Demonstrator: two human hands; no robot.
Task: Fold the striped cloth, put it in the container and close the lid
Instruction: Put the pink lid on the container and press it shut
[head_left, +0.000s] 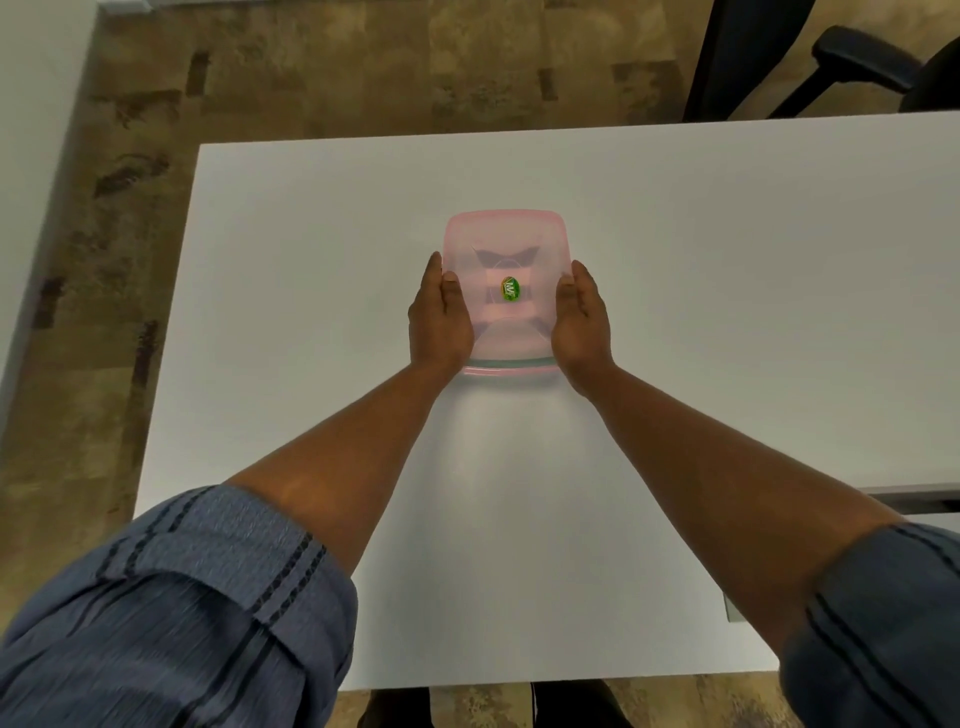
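A square container with a translucent pink lid (506, 236) stands in the middle of the white table (291, 270). The lid lies on top of it and carries a small green sticker (510, 289) at its centre. My left hand (440, 317) lies flat against the container's left side, thumb on the lid's edge. My right hand (581, 319) presses against its right side in the same way. A dim dark shape shows through the lid; I cannot make out the striped cloth.
A black office chair (852, 62) stands beyond the table's far right corner. Patterned brown carpet (311, 67) surrounds the table. A white wall (36, 104) runs along the left. A second grey surface edge (914, 491) shows at the right.
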